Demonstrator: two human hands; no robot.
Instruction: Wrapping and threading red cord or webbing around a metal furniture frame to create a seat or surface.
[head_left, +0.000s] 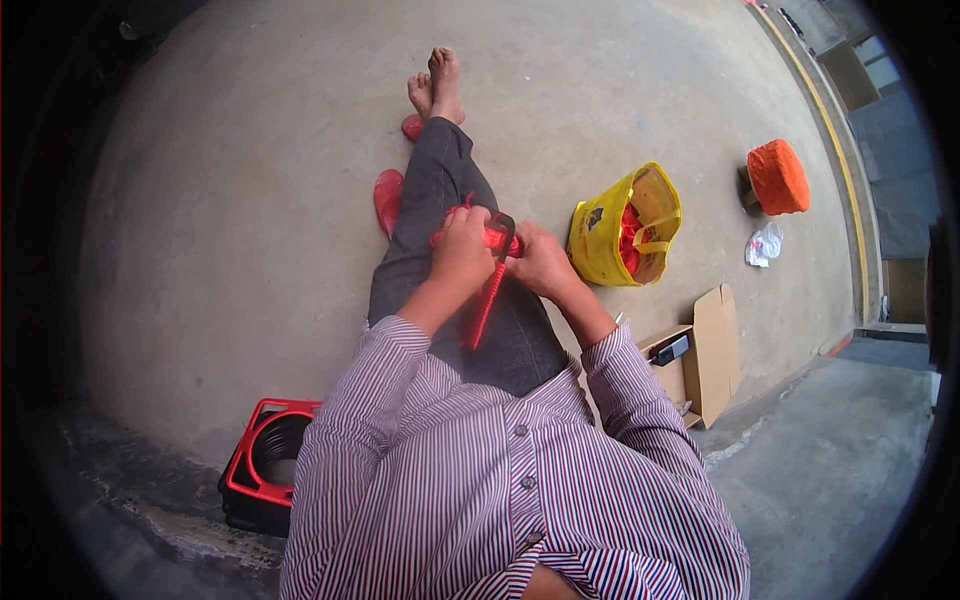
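Over my thighs, both hands meet at a bundle of red cord [494, 239]. My left hand [463, 247] is closed on the bundle's left side, its fingers wrapped over the top. My right hand [542, 262] is closed at the right end, thumb and fingers pinching there; its fingertips are partly hidden. Between the hands a thin black band [507, 232] crosses the bundle; whether it is a strap or a stiff frame I cannot tell. From it a twisted red tail of cord [488, 305] hangs down toward my lap.
To the right stands a yellow bag [598, 243] holding red material [629, 238]. Nearby are an open cardboard box [715, 355] with a dark device [670, 350], an orange-covered stool [778, 177] and a crumpled plastic bag [764, 245]. Red slippers [388, 201] and a red-black crate [240, 462] lie left.
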